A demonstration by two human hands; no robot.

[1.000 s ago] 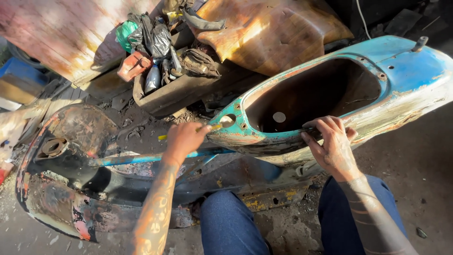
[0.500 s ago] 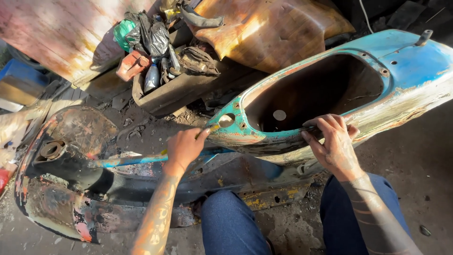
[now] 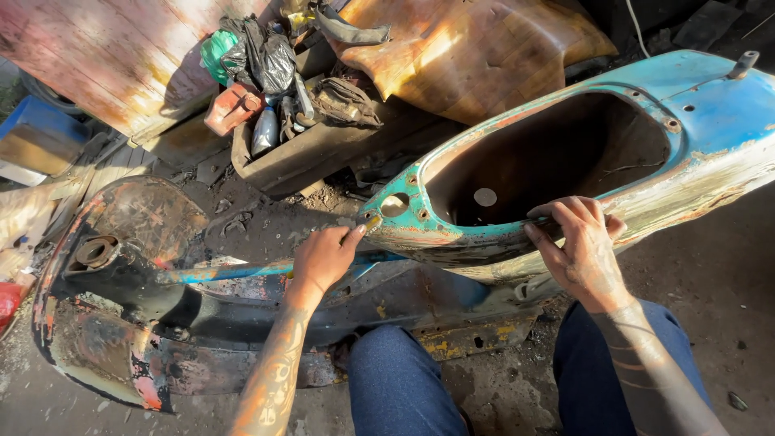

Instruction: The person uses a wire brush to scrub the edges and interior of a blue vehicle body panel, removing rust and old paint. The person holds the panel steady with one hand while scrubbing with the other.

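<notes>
Two hands at the rusty blue scooter shell (image 3: 710, 121), lying on the dirt floor (image 3: 726, 323).

Left hand (image 3: 323, 257) closed in a grip around a small tool with a yellowish tip (image 3: 370, 225), the tip pressed at the narrow front end of the shell, just beside a round hole (image 3: 394, 205) in the rim. Right hand (image 3: 583, 250) laid over the near edge of the shell, fingers (image 3: 557, 211) curled onto the rim, gripping it. Shell tilted on its side, open cavity turned up, resting across a dark, burnt-looking scooter frame (image 3: 121, 323). Blue tube (image 3: 234, 270) stretched along the frame, just under the left hand. Knees in blue jeans (image 3: 404, 379) below, near the frame. Farther back, well apart from the hands, a dark tray (image 3: 323, 153) full of rags and small parts, with a red can (image 3: 230, 109) and a black bag (image 3: 266, 56).
</notes>
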